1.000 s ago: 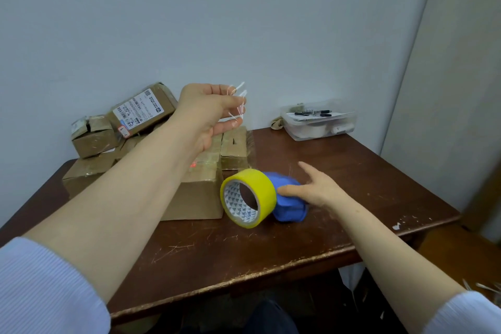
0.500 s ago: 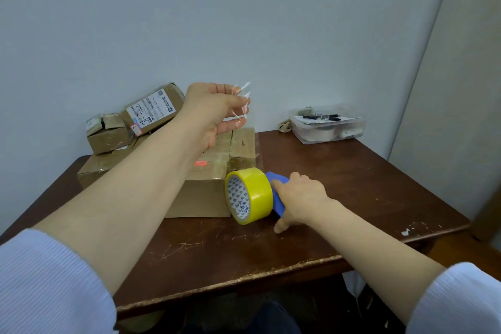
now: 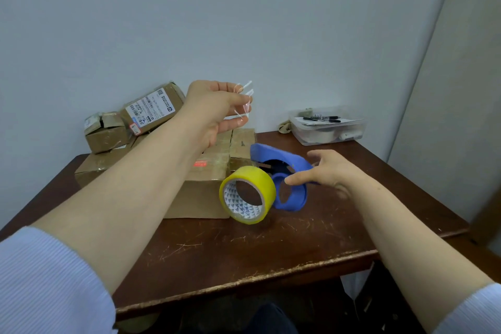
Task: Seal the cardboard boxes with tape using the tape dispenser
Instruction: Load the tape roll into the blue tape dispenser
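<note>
A yellow tape roll [image 3: 248, 194] stands on edge on the brown table [image 3: 244, 249], tight against a blue tape dispenser [image 3: 282, 171] on its right. My right hand [image 3: 328, 171] grips the dispenser, thumb on its round hub and fingers behind its upper blue shell, which is tilted up. My left hand [image 3: 214, 108] is raised above the large cardboard box [image 3: 198, 195] and pinches a crumpled strip of clear tape [image 3: 244, 100]. The large box sits just left of the roll, its top flaps closed.
Smaller cardboard boxes are piled at the back left: a labelled one [image 3: 151, 108] leans on a small one [image 3: 105, 134]. A clear plastic container [image 3: 329, 131] with pens stands at the back right against the wall. The table's front edge is chipped.
My right hand reached the blue dispenser, closed over it, and has tipped it upward beside the yellow roll. My left hand stayed raised with the clear tape strip.
</note>
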Tool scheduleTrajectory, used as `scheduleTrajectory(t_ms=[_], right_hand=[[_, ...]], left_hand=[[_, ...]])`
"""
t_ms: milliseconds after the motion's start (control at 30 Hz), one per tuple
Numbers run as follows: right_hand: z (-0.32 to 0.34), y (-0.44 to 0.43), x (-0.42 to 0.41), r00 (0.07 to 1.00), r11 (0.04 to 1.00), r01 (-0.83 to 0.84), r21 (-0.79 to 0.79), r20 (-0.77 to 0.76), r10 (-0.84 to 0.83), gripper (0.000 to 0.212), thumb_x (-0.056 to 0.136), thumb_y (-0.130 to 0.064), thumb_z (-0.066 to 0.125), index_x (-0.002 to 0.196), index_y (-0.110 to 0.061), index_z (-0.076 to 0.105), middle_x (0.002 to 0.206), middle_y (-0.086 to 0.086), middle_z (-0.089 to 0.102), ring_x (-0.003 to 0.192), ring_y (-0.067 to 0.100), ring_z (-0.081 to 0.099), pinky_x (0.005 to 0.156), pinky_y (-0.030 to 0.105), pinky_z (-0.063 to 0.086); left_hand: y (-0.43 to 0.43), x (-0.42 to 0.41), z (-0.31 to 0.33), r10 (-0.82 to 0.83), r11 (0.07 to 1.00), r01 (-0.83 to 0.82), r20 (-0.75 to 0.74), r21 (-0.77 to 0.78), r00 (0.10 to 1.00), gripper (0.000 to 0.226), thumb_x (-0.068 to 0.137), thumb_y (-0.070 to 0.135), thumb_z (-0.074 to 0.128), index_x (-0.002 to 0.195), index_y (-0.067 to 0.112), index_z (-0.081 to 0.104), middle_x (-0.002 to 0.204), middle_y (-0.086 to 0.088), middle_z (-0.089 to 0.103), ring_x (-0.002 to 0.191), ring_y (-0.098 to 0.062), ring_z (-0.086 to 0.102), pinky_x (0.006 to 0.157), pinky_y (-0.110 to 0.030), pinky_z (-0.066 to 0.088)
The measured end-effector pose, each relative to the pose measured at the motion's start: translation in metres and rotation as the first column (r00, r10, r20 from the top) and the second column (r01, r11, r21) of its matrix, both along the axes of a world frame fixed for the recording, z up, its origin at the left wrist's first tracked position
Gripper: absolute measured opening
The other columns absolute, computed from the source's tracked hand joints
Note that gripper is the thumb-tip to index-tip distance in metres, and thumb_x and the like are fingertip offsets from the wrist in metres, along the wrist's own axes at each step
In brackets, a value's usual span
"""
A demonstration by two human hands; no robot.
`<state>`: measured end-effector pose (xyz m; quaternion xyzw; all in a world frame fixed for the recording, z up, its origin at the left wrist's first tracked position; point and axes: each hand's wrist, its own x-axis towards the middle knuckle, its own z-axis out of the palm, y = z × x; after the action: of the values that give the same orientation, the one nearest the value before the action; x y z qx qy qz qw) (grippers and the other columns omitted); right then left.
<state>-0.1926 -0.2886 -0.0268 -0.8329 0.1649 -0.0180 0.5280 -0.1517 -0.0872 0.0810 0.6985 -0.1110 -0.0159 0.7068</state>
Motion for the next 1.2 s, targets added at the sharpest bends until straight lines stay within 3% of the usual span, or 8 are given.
scheduleTrajectory(t_ms=[67, 167, 300, 500, 700, 900, 1067, 1200], right_hand=[[-0.005, 0.003, 0.002, 0.999, 0.994, 0.045, 0.097, -0.025, -0.042, 0.107, 0.058, -0.020, 0.090, 0.145, -0.002, 0.030, 0.141, 0.015, 0.044, 0.122, 0.030, 0.049, 0.099, 0.041, 0.044], [-0.014, 0.010, 0.004, 0.998, 0.978, 0.063, 0.197, -0.031, -0.058, 0.103, 0.058, -0.025, 0.090, 0.141, 0.002, 0.036, 0.127, 0.013, 0.053, 0.105, 0.025, 0.055, 0.073, 0.031, 0.045], [-0.023, 0.020, 0.006, 0.997, 0.949, 0.063, 0.309, 0.014, -0.071, 0.108, 0.059, -0.027, 0.089, 0.145, -0.001, 0.029, 0.139, 0.014, 0.048, 0.119, 0.029, 0.052, 0.081, 0.035, 0.043], [-0.024, 0.030, 0.000, 0.999, 0.926, 0.010, 0.378, 0.046, -0.029, 0.115, 0.051, -0.031, 0.090, 0.146, -0.010, 0.028, 0.133, 0.012, 0.054, 0.107, 0.027, 0.060, 0.065, 0.032, 0.045], [-0.031, 0.037, -0.008, 0.996, 0.929, -0.036, 0.370, 0.089, 0.003, 0.147, 0.019, -0.050, 0.092, 0.146, -0.015, 0.028, 0.135, 0.013, 0.052, 0.118, 0.031, 0.055, 0.072, 0.033, 0.045], [-0.034, 0.041, -0.014, 0.993, 0.846, -0.087, 0.526, 0.114, 0.031, 0.125, 0.032, -0.033, 0.090, 0.142, -0.016, 0.034, 0.129, 0.011, 0.057, 0.108, 0.029, 0.062, 0.086, 0.042, 0.054], [-0.036, 0.048, -0.019, 0.987, 0.740, -0.148, 0.656, 0.150, 0.065, 0.108, 0.044, -0.017, 0.087, 0.140, -0.016, 0.038, 0.121, 0.008, 0.061, 0.095, 0.023, 0.066, 0.077, 0.040, 0.056], [-0.041, 0.055, -0.021, 0.978, 0.704, -0.192, 0.684, 0.196, 0.077, 0.115, 0.044, -0.018, 0.087, 0.145, -0.018, 0.033, 0.119, 0.006, 0.059, 0.093, 0.021, 0.065, 0.084, 0.042, 0.054]], left_hand=[[-0.001, 0.000, 0.002, -0.007, 1.000, 0.006, -0.005, -0.012, 1.000, 0.018, 0.080, -0.002, 0.070, 0.094, 0.006, 0.062, 0.077, -0.010, 0.067, 0.065, -0.015, 0.066, 0.067, -0.032, 0.060], [-0.003, 0.000, 0.006, -0.011, 1.000, 0.011, -0.001, -0.029, 1.000, 0.016, 0.080, -0.002, 0.070, 0.086, 0.009, 0.061, 0.074, -0.009, 0.067, 0.062, -0.014, 0.066, 0.064, -0.030, 0.060], [-0.001, 0.002, 0.011, -0.018, 0.999, 0.018, -0.009, -0.033, 1.000, 0.016, 0.079, -0.003, 0.070, 0.086, 0.008, 0.061, 0.073, -0.009, 0.068, 0.065, -0.016, 0.067, 0.061, -0.029, 0.059], [-0.002, 0.001, 0.013, -0.014, 1.000, 0.014, -0.002, -0.021, 1.000, 0.016, 0.080, -0.004, 0.070, 0.082, 0.008, 0.060, 0.073, -0.010, 0.067, 0.060, -0.014, 0.066, 0.062, -0.029, 0.060], [-0.006, 0.002, 0.013, 0.002, 0.999, -0.002, -0.010, -0.050, 1.000, 0.017, 0.081, -0.006, 0.067, 0.079, 0.008, 0.058, 0.073, -0.012, 0.063, 0.059, -0.016, 0.063, 0.061, -0.029, 0.059], [-0.009, 0.003, 0.013, 0.041, 0.995, -0.044, -0.026, -0.091, 0.999, 0.016, 0.082, -0.007, 0.065, 0.079, 0.007, 0.058, 0.080, -0.014, 0.063, 0.061, -0.017, 0.062, 0.065, -0.032, 0.059], [-0.014, 0.008, 0.016, 0.076, 0.981, -0.088, -0.077, -0.174, 0.994, 0.016, 0.084, -0.009, 0.062, 0.084, 0.005, 0.055, 0.081, -0.014, 0.061, 0.063, -0.018, 0.061, 0.065, -0.032, 0.060], [-0.019, 0.008, 0.020, 0.096, 0.979, -0.111, -0.089, -0.172, 0.991, 0.015, 0.085, -0.009, 0.060, 0.083, 0.005, 0.054, 0.078, -0.013, 0.059, 0.065, -0.019, 0.059, 0.061, -0.031, 0.060]])
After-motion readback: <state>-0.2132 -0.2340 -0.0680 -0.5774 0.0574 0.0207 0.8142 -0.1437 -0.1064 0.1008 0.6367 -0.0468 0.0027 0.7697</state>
